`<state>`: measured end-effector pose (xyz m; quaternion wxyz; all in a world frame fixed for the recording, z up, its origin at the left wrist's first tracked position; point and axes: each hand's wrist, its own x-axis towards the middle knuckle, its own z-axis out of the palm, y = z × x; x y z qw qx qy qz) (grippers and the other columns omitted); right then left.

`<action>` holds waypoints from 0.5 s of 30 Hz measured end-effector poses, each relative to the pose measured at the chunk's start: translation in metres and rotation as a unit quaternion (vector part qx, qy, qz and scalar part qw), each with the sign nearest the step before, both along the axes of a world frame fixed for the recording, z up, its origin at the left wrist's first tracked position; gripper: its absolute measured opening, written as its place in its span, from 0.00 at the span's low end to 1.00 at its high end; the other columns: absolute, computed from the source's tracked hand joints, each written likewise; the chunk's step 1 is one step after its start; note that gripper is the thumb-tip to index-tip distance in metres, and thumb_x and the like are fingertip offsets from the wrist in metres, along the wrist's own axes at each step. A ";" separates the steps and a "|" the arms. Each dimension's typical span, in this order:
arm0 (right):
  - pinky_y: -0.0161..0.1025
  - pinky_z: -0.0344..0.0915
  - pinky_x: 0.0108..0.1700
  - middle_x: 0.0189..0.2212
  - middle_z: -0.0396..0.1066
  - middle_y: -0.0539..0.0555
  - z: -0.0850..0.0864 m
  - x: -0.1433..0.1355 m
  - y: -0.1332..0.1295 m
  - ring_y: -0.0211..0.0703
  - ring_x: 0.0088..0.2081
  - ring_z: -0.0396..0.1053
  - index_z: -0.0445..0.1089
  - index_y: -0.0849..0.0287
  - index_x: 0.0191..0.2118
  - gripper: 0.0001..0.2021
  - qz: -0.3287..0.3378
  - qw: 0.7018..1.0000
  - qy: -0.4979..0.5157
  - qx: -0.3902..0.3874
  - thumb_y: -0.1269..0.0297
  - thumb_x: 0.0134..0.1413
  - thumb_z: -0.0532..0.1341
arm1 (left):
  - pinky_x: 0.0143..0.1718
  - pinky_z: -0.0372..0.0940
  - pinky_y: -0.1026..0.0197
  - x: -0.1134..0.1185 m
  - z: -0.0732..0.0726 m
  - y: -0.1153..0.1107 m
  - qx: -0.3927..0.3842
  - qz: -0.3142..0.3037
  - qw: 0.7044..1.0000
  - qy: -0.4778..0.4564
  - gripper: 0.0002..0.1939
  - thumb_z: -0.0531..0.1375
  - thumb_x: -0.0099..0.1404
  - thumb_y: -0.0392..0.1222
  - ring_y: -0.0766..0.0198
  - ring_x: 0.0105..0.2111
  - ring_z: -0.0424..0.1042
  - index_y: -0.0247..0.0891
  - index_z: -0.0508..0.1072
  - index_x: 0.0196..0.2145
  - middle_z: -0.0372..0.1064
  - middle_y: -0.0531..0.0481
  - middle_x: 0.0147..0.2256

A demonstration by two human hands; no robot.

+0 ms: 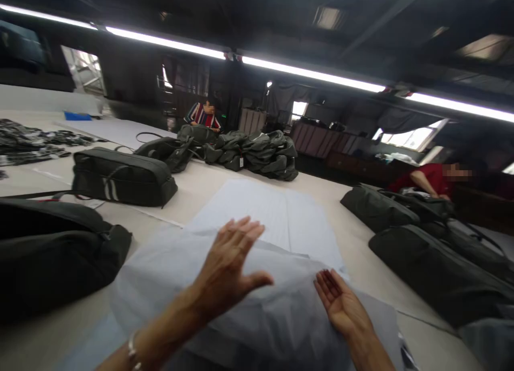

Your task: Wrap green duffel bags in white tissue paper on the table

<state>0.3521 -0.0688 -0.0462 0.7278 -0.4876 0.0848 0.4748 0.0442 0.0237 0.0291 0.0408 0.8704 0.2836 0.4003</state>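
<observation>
Head view. A pale translucent plastic sheet (257, 307) lies crumpled on the desk (201, 186) directly in front of the person. It overlaps a flat white paper sheet (265, 210), whose long axis runs away from the camera toward the far end of the desk.

The left hand (231, 266) is raised above the plastic sheet, back toward the camera. Its fingers (241, 233) are extended and held together, pointing away and slightly right, with the thumb spread to the right. The hand is open and grips nothing. A bracelet (132, 352) sits on the left wrist.

The right hand (341, 301) lies palm up on the right part of the plastic sheet. Its fingers point up-left, loosely open, and hold nothing.

Dark green bags lie on both sides: one (120, 175) at left, others (433, 264) at right. Two other people stand at the far edges of the desk.
</observation>
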 end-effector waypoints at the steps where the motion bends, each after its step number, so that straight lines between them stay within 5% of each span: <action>1: 0.40 0.78 0.32 0.27 0.78 0.54 0.001 -0.002 0.000 0.43 0.30 0.77 0.72 0.63 0.34 0.04 -0.003 1.000 -0.003 0.002 0.74 0.51 0.66 | 0.65 0.46 0.41 0.030 -0.001 -0.006 -0.015 -0.039 0.999 0.032 0.45 0.58 0.59 0.72 0.43 0.62 0.57 0.39 0.57 0.64 0.64 0.37 0.59; 4: 0.40 0.77 0.33 0.27 0.77 0.54 0.004 -0.007 0.001 0.44 0.30 0.77 0.72 0.63 0.34 0.05 -0.008 1.000 -0.004 0.007 0.73 0.50 0.68 | 0.61 0.52 0.39 0.107 -0.017 -0.007 -0.101 -0.077 0.984 0.123 0.52 0.61 0.51 0.76 0.41 0.57 0.65 0.36 0.61 0.61 0.69 0.35 0.54; 7: 0.41 0.77 0.35 0.28 0.77 0.55 0.010 -0.011 0.000 0.45 0.31 0.77 0.72 0.64 0.33 0.08 -0.001 1.000 0.004 0.017 0.71 0.47 0.71 | 0.50 0.62 0.46 0.149 -0.034 0.010 -0.162 -0.073 0.963 0.202 0.30 0.64 0.57 0.66 0.47 0.44 0.73 0.38 0.74 0.46 0.76 0.41 0.40; 9: 0.44 0.77 0.39 0.33 0.78 0.59 0.018 -0.012 -0.008 0.49 0.36 0.78 0.73 0.66 0.36 0.15 0.036 0.999 -0.002 0.037 0.68 0.41 0.74 | 0.43 0.64 0.51 0.160 -0.041 0.020 -0.171 -0.074 0.955 0.229 0.16 0.62 0.63 0.55 0.51 0.37 0.74 0.39 0.75 0.33 0.76 0.45 0.32; 12: 0.45 0.77 0.40 0.41 0.77 0.64 0.024 -0.002 -0.041 0.55 0.41 0.77 0.74 0.68 0.40 0.28 0.063 0.992 -0.103 0.043 0.57 0.32 0.78 | 0.44 0.62 0.54 0.164 -0.046 0.029 -0.167 -0.084 0.951 0.247 0.09 0.61 0.65 0.45 0.53 0.41 0.73 0.39 0.73 0.29 0.75 0.46 0.37; 15: 0.39 0.75 0.35 0.42 0.77 0.60 0.011 0.027 -0.098 0.49 0.37 0.76 0.75 0.63 0.41 0.31 -0.067 0.946 -0.311 -0.064 0.48 0.30 0.76 | 0.40 0.62 0.58 0.165 -0.049 0.034 -0.182 -0.090 0.943 0.265 0.07 0.58 0.66 0.42 0.56 0.40 0.72 0.39 0.71 0.32 0.73 0.47 0.39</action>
